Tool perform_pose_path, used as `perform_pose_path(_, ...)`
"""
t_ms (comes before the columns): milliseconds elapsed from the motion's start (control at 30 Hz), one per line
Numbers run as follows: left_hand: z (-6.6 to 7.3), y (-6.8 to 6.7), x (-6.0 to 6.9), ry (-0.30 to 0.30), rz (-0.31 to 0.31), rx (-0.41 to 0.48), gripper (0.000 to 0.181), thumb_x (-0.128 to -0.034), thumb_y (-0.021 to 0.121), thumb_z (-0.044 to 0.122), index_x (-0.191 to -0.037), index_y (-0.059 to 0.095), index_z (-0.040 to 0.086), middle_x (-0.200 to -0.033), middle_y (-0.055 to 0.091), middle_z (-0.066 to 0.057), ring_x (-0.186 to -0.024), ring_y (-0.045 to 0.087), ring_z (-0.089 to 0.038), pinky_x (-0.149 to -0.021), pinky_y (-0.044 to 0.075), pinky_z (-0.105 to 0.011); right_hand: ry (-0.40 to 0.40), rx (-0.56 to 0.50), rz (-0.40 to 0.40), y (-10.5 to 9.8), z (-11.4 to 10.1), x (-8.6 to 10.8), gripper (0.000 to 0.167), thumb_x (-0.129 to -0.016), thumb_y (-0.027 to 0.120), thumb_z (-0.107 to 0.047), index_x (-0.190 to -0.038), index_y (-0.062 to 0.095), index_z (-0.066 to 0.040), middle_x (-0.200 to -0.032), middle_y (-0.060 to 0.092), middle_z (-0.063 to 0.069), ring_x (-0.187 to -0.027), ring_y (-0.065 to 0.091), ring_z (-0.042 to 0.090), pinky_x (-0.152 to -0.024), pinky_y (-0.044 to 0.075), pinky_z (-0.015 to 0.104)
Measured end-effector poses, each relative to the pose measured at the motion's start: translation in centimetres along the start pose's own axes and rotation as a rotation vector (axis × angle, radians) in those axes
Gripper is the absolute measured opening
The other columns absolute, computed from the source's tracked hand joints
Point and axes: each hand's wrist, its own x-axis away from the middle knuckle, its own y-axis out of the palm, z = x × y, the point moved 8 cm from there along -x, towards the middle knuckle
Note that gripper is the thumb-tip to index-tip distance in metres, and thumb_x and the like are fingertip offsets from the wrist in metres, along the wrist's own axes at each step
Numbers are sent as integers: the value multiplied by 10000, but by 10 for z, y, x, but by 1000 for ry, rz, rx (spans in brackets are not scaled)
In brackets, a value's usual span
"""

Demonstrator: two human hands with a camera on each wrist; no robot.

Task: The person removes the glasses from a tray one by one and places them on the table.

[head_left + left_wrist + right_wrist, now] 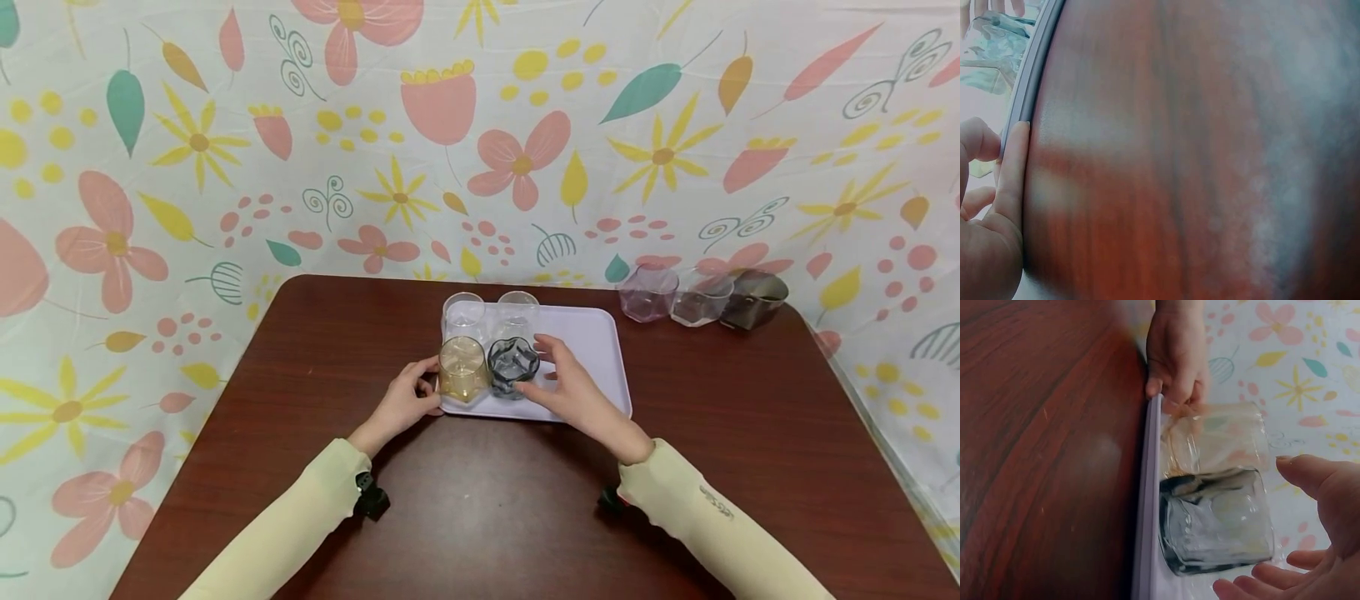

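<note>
My left hand (pixel 405 398) is at the near left corner of a pale lilac tray (pixel 592 358), its thumb along the front rim and its curled fingers at the left side, close to an amber glass (pixel 462 375). Beside that glass on the tray stands a dark grey, wavy-rimmed glass (pixel 513 367). My right hand (pixel 577 392) is spread around the right side of the grey glass. In the right wrist view, a gap shows between the right thumb (pixel 1304 475) and the grey glass (pixel 1222 525). Two clear glasses (pixel 463 315) stand behind, on the tray's far side.
Three tinted glasses stand in a row at the table's back right: a pinkish-purple one (pixel 648 293), a clear one (pixel 701 298) and a dark smoky one (pixel 753 300). A flower-patterned cloth (pixel 517 158) hangs behind the brown table (pixel 337 333).
</note>
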Motion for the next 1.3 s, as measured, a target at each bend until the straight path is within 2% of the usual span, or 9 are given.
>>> perform_pose_path(67, 0, 0, 0, -1, 1, -4, 708, -806, 590, -149, -1499, 484, -51, -1325, 503, -238, -856, 604, -212, -670, 678, -297, -1, 10, -6, 4, 0, -2, 822, -895, 813, -140, -1512, 330, 108, -1455, 484, 339, -1340, 492, 475, -1021, 547, 627)
perform_pose_path(267, 1, 1, 0, 2, 3, -30, 714, -798, 607, -140, -1496, 495, -41, -1324, 520, -225, -857, 603, -197, -664, 676, -288, 12, 47, -28, 12, 0, -8, 842, -897, 812, -172, -1522, 323, 110, -1479, 458, 339, -1365, 472, 453, -1034, 547, 606)
perform_pose_path(500, 2, 1, -1, 24, 5, -44, 713, -785, 609, -140, -1484, 510, -43, -1321, 530, -223, -852, 610, -199, -647, 670, -271, -2, 103, -32, 17, -1, -14, 866, -886, 814, -183, -1515, 314, 140, -1470, 441, 368, -1364, 466, 479, -1169, 426, 618)
perform_pose_path(733, 2, -1, -3, 49, 14, -37, 711, -784, 620, -144, -1481, 509, -55, -1315, 533, -225, -831, 604, -175, -630, 671, -282, -24, 153, -12, 19, -2, -18, 858, -878, 809, -188, -1497, 323, 154, -1432, 465, 379, -1324, 494, 491, -1141, 446, 628)
perform_pose_path(900, 2, -2, -3, 37, 10, -31, 713, -802, 621, -136, -1497, 490, -55, -1321, 526, -219, -801, 580, -105, -641, 671, -277, 5, 141, -9, 19, -1, -21, 860, -869, 822, -188, -1501, 335, 135, -1439, 470, 365, -1339, 489, 476, -1161, 438, 605)
perform_pose_path(1100, 3, -1, -1, 40, 4, -29, 718, -788, 620, -128, -1491, 490, -66, -1316, 523, -234, -819, 605, -167, -646, 672, -277, 3, 150, -1, 18, -1, -21, 862, -842, 836, -183, -1480, 357, 144, -1396, 487, 363, -1307, 501, 476, -1131, 460, 603)
perform_pose_path(1300, 1, -1, -1, 29, 2, -15, 719, -783, 618, -139, -1487, 495, -63, -1317, 524, -231, -836, 603, -166, -652, 673, -281, 16, 159, -8, 18, 1, -19, 886, -838, 831, -219, -1501, 360, 131, -1405, 487, 345, -1309, 493, 460, -1134, 460, 592)
